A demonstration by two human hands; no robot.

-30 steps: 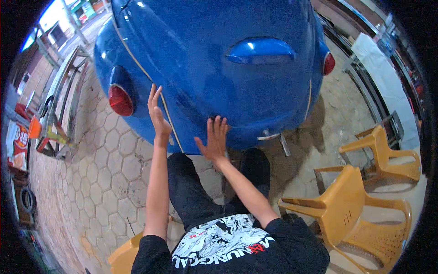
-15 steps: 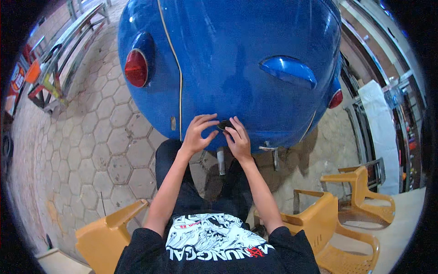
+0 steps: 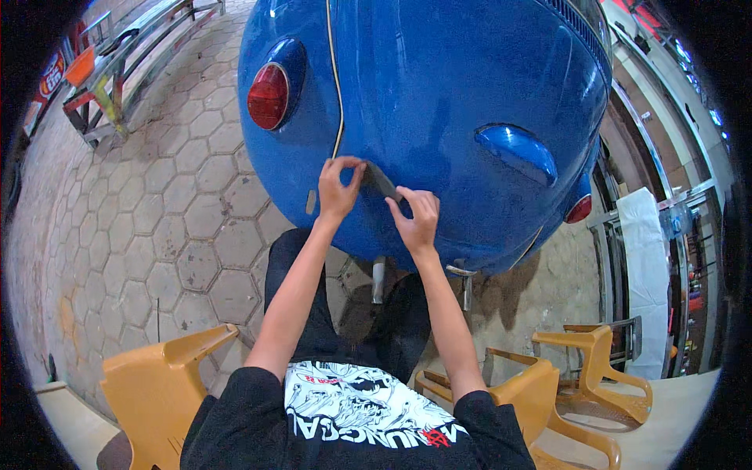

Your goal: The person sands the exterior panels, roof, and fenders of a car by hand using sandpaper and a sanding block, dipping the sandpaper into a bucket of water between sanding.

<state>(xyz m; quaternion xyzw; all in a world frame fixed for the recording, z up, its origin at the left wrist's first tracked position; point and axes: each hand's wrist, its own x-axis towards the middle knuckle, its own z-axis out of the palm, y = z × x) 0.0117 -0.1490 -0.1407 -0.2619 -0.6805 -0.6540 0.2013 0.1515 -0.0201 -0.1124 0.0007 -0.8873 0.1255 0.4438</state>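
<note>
Between my two hands a dark grey strip [image 3: 382, 182], which looks like a piece of sandpaper, is stretched out at a slant. The fingertips of my left hand [image 3: 338, 192] pinch its upper end. At the lower end it is pinched by my right hand [image 3: 417, 219]. Behind the strip is the rounded blue rear of a car [image 3: 423, 86]; whether the strip touches the paint I cannot tell. A cream-coloured trim line [image 3: 337, 70] runs down the body to just above my left hand.
A red tail light [image 3: 269, 96] sits at the left, a blue raised housing [image 3: 517, 153] at the right. An exhaust pipe [image 3: 377, 282] sticks out below. Yellow plastic chairs [image 3: 168, 376] stand at both sides. A workbench [image 3: 117, 70] is at the far left, on hexagonal paving [image 3: 188, 211].
The dark piece, small between my fingertips before, is now drawn out into a longer strip. My left hand has moved up and the hands are farther apart. The view has shifted, moving the car rightward.
</note>
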